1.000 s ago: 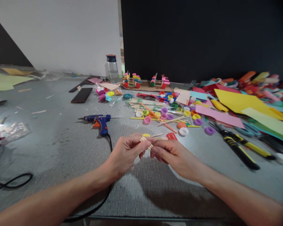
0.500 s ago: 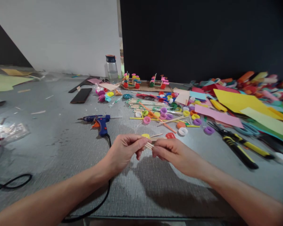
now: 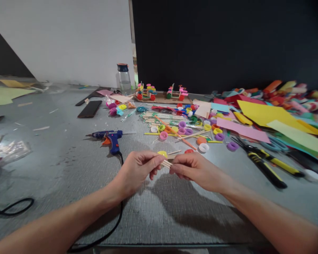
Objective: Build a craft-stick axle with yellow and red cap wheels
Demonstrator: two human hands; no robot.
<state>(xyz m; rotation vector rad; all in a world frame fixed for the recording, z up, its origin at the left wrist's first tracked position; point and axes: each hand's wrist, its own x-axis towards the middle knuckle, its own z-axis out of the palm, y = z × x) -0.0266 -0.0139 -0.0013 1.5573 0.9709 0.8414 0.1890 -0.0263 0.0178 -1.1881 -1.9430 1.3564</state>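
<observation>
Between my two hands is a small bundle of short wooden sticks [image 3: 166, 163]. My left hand [image 3: 140, 171] pinches the bundle's left end between thumb and fingers. Its right end is in the closed fingers of my right hand [image 3: 197, 171]. Fingers hide both ends of the bundle. Just beyond the hands lie a yellow cap [image 3: 162, 154], a red cap [image 3: 189, 151] partly covered by my right hand, and a loose wooden stick [image 3: 174, 152]. A blue glue gun [image 3: 112, 141] lies to the left of my left hand, its cord running under my left forearm.
Farther back are several coloured bottle caps [image 3: 163, 135], packaged sticks [image 3: 159, 118] and two small cap-wheeled models [image 3: 146, 92]. Pliers [image 3: 267, 169] and coloured paper [image 3: 275, 116] lie to the right. A black phone-like slab [image 3: 90, 109] and a bottle [image 3: 124, 77] are at back left.
The whole view has shifted slightly. My right hand now covers more of the red cap. Both hands keep their hold on the sticks.
</observation>
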